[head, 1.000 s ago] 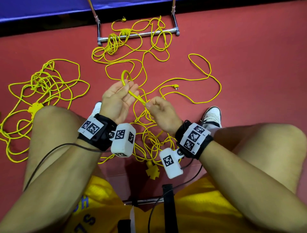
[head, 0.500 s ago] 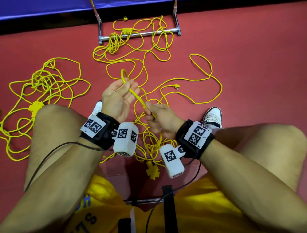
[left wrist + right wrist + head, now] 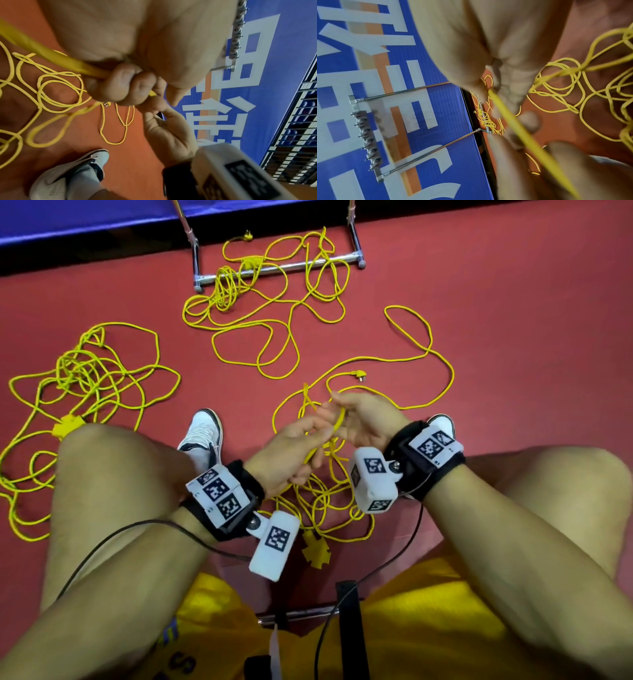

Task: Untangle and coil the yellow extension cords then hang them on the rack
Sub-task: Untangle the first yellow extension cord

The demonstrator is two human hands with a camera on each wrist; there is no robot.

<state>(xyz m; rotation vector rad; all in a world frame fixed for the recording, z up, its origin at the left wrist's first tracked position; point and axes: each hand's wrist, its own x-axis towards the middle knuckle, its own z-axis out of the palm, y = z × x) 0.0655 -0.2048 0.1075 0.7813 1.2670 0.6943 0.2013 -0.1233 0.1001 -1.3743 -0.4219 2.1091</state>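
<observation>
Your fingertips [image 3: 329, 409] blur where both hands meet, hiding how the yellow cord [image 3: 339, 422] runs between them. The rack [image 3: 274, 268] is cut off at the top edge.

A black strap [image 3: 416, 460] bearing white blocks printed with black square markers is worn on each wrist, with a white camera housing [image 3: 371, 479] fixed by a screw and thin dark cables [image 3: 113, 537] trailing back. Yellow shorts [image 3: 421, 628] with blue lettering and white shoes [image 3: 202, 436] with dark trim are worn; arms and legs are left bare.
</observation>
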